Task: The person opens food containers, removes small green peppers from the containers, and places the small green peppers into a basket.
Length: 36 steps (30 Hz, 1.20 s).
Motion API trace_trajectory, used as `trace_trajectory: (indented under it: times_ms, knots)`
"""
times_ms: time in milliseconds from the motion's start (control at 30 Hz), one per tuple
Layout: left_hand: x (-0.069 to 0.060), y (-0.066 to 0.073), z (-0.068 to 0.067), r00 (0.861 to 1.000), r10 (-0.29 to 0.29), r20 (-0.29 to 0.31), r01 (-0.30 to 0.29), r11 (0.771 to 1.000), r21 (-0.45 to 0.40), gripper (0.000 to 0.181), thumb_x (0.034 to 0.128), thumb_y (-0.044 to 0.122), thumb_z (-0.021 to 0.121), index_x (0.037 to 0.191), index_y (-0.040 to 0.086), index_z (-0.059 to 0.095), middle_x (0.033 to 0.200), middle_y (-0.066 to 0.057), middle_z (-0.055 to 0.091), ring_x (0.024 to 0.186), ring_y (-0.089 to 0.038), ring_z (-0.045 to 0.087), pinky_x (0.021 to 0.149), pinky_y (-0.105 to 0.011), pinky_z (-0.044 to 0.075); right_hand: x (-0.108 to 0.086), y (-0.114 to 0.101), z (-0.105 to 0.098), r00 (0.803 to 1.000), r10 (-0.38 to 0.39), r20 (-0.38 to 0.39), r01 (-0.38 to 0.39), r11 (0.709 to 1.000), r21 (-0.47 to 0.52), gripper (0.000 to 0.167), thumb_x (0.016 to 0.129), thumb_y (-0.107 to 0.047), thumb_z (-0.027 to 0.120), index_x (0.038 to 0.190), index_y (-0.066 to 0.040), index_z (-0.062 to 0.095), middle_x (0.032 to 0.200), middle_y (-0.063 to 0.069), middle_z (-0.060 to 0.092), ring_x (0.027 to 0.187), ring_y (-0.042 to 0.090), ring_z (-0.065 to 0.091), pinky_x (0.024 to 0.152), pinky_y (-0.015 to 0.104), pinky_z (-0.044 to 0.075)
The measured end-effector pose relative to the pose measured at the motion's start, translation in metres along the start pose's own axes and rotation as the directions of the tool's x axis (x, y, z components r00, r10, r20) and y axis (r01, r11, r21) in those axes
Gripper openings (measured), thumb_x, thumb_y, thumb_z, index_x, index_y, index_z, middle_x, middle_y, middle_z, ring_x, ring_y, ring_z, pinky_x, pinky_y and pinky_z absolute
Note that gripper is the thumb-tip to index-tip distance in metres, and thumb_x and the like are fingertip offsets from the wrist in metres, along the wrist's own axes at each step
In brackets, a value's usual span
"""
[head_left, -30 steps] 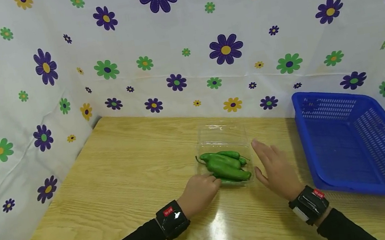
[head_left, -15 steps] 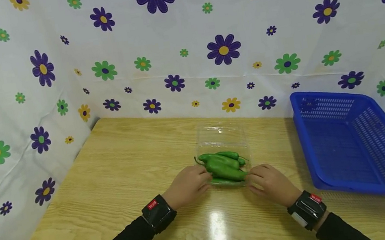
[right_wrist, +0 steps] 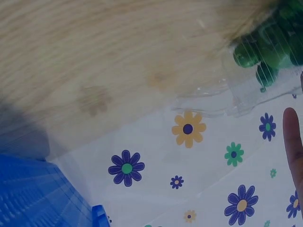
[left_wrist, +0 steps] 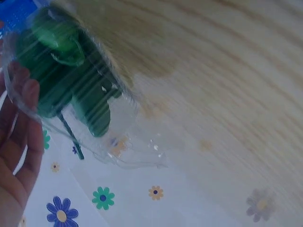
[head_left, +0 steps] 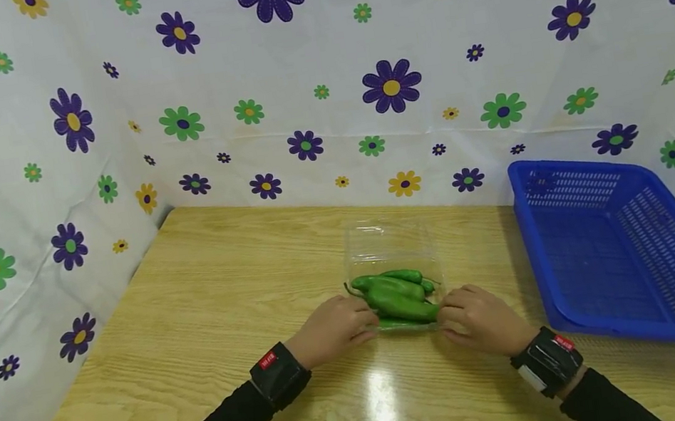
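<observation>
A clear plastic clamshell box [head_left: 388, 238] stands on the table with its lid folded back, away from me. Several green peppers [head_left: 398, 295] lie in its near half; through the plastic they also show in the left wrist view [left_wrist: 92, 111]. My left hand [head_left: 335, 329] holds the box's near left corner, fingers curled at the rim. At the near right corner my right hand [head_left: 481, 320] grips the edge, its fingertips close to the tip of the largest pepper. Just one finger [right_wrist: 293, 142] of that hand shows clearly in the right wrist view.
To the right, a blue plastic basket [head_left: 610, 258] with slotted walls stands on the wooden table [head_left: 211, 278]. A white flowered cloth [head_left: 315, 48] rises behind the table and along both sides.
My right hand has come from beside the box to its near right corner and taken hold. My left hand shifted at its corner. Lately the box slid slightly toward me.
</observation>
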State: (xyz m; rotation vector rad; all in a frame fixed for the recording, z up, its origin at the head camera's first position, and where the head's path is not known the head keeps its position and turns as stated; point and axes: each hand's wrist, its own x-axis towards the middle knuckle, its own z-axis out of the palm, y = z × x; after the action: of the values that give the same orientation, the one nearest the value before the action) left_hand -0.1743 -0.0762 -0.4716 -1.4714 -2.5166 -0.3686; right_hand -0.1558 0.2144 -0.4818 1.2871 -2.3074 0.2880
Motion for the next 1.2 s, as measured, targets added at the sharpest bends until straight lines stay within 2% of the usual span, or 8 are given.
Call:
trace_trajectory:
  times_ms: [100,233,300,467,567,700,1033,1200]
  knots:
    - [0.002,-0.005,-0.004,0.998,-0.060,-0.020,0.058,0.996,-0.070,0.017,0.0871,0.027,0.067,0.098,0.015,0.071,0.093,0.002,0.066,0.085,-0.011,0.062,0.077,-0.025,0.051,0.009,0.002,-0.003,1.000,0.022,0.007,-0.022,1.000,-0.003,0.023,0.068,-0.022,0.083,0.083,-0.014,0.067,0.081,-0.002,0.063,0.078,0.013,0.062,0.072,0.033,0.051]
    - [0.005,-0.011,-0.012,0.987,-0.146,-0.068,0.136,0.983,-0.125,0.018,0.0860,0.026,0.069,0.099,0.014,0.070,0.094,0.000,0.065,0.088,-0.012,0.061,0.079,-0.027,0.051,0.029,0.005,-0.006,0.996,0.082,0.030,-0.082,0.997,0.005,0.024,0.072,-0.022,0.081,0.090,-0.012,0.069,0.083,-0.001,0.066,0.076,0.013,0.063,0.069,0.033,0.052]
    - [0.005,-0.014,-0.014,0.988,-0.142,-0.055,0.132,0.980,-0.150,0.016,0.0850,0.025,0.070,0.097,0.014,0.070,0.092,0.000,0.065,0.086,-0.012,0.061,0.078,-0.027,0.051,0.039,0.006,-0.005,0.993,0.105,0.052,-0.106,0.994,0.005,0.026,0.074,-0.024,0.080,0.093,-0.012,0.069,0.085,0.000,0.067,0.075,0.013,0.063,0.068,0.032,0.053]
    - [-0.002,-0.017,-0.013,0.995,-0.087,0.038,0.092,0.982,-0.162,0.015,0.0829,0.026,0.072,0.093,0.014,0.071,0.092,0.002,0.067,0.088,-0.012,0.064,0.080,-0.027,0.052,0.056,0.003,0.002,0.978,0.137,0.157,-0.140,0.990,0.005,0.037,0.079,-0.030,0.076,0.107,-0.008,0.066,0.094,0.004,0.068,0.080,0.017,0.066,0.072,0.033,0.055]
    - [-0.005,-0.016,-0.010,0.995,-0.075,0.065,0.084,0.986,-0.147,0.016,0.0826,0.026,0.073,0.095,0.016,0.073,0.095,0.003,0.068,0.093,-0.012,0.064,0.085,-0.027,0.052,0.062,-0.001,0.009,0.958,0.158,0.237,-0.163,0.987,0.002,0.046,0.080,-0.035,0.074,0.114,-0.006,0.062,0.100,0.007,0.067,0.084,0.019,0.066,0.073,0.033,0.056]
    - [-0.006,-0.014,-0.008,0.992,-0.060,0.107,0.076,0.985,-0.158,0.016,0.0843,0.022,0.071,0.099,0.016,0.074,0.095,0.004,0.068,0.091,-0.009,0.064,0.082,-0.023,0.052,0.066,-0.007,0.017,0.932,0.182,0.312,-0.191,0.982,-0.002,0.052,0.081,-0.039,0.072,0.119,-0.006,0.059,0.103,0.008,0.065,0.084,0.017,0.065,0.071,0.032,0.056]
    - [-0.002,-0.009,-0.012,0.978,-0.102,0.182,0.135,0.975,-0.179,0.018,0.0832,0.020,0.071,0.100,0.016,0.075,0.094,0.003,0.070,0.086,-0.010,0.065,0.075,-0.020,0.052,0.070,-0.012,0.027,0.910,0.238,0.341,-0.250,0.968,-0.008,0.055,0.080,-0.041,0.073,0.119,-0.006,0.059,0.108,0.008,0.062,0.084,0.015,0.062,0.067,0.031,0.054]
    - [-0.002,-0.009,-0.009,0.976,-0.114,0.187,0.145,0.976,-0.160,0.016,0.0835,0.020,0.071,0.099,0.017,0.075,0.095,0.003,0.070,0.086,-0.009,0.065,0.075,-0.020,0.052,0.074,-0.014,0.031,0.903,0.256,0.345,-0.268,0.963,-0.013,0.056,0.078,-0.040,0.075,0.118,-0.005,0.059,0.112,0.010,0.060,0.086,0.017,0.062,0.067,0.032,0.055]
